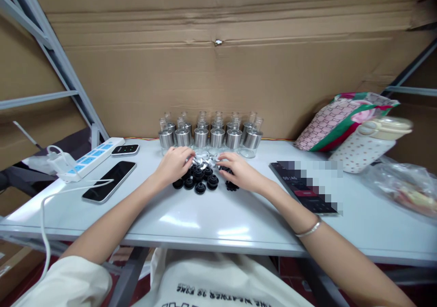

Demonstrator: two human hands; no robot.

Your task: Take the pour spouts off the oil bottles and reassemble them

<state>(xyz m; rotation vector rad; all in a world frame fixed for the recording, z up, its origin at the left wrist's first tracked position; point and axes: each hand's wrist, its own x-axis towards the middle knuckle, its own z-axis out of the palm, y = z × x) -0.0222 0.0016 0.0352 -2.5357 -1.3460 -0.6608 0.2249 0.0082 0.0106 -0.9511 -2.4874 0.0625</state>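
Looks like the step here is fingers working through the small, shiny silver-white pieces [204, 158], heaped mid-table between both hands. Left hand [175, 165] is curled fairly narrow at the heap, can't tell if it's gripping anything; right hand [241, 170] has thumb and fingers parted. I'd say lifting one calls for a careful fingertip pinch, clear of the round, black, ringed caps [200, 175] just in front. Behind: clear glass bottles with silver metal bands [217, 137], no labels I can read. Farther right, the dark, flat phone [288, 176] reads 00:46, and the cream cloth shirt [211, 270] says "THE WEATHER IS FINE".

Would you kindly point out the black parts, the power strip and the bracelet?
Black parts [198, 175], head view: a piece mid-pile.
Power strip [96, 154], head view: its top face.
Bracelet [310, 230], head view: its band.
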